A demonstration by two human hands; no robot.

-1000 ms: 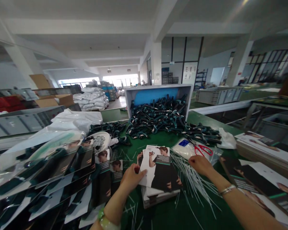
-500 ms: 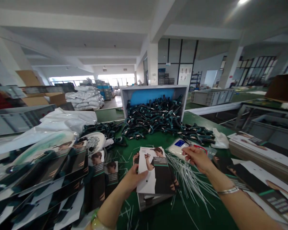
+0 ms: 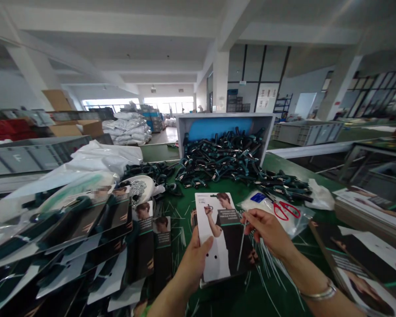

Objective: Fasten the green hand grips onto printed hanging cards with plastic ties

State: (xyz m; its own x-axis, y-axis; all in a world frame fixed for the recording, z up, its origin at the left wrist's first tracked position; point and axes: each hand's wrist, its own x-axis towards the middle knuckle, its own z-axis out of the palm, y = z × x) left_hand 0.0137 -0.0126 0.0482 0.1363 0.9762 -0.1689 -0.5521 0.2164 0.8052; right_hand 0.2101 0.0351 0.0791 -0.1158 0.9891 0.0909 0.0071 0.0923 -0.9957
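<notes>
My left hand (image 3: 194,254) is closed on the left edge of a printed backing card (image 3: 232,251), thumb on its face. The card is white and dark with a picture of a person and small punched holes; how many cards lie under it I cannot tell. Above the card's right side, my right hand (image 3: 267,232) pinches a thin white cable tie (image 3: 240,250), which slants down across the card. A loose bunch of white cable ties (image 3: 274,269) spreads below and behind the right hand. Red-handled scissors (image 3: 281,215) rest on a clear plastic bag (image 3: 298,222) beyond it.
Dark hand grip strengtheners (image 3: 221,154) spill from a tipped grey bin (image 3: 269,132) at the back. Carded ones (image 3: 72,246) are piled at left, near a white bowl of small metal parts (image 3: 139,188). Card stacks (image 3: 366,220) stand at right. Cable tie bits litter the green table (image 3: 185,198).
My right hand has moved from near the scissors and bag down to the card, with a cable tie now visible in its fingers. The left hand keeps hold; the view has shifted slightly.
</notes>
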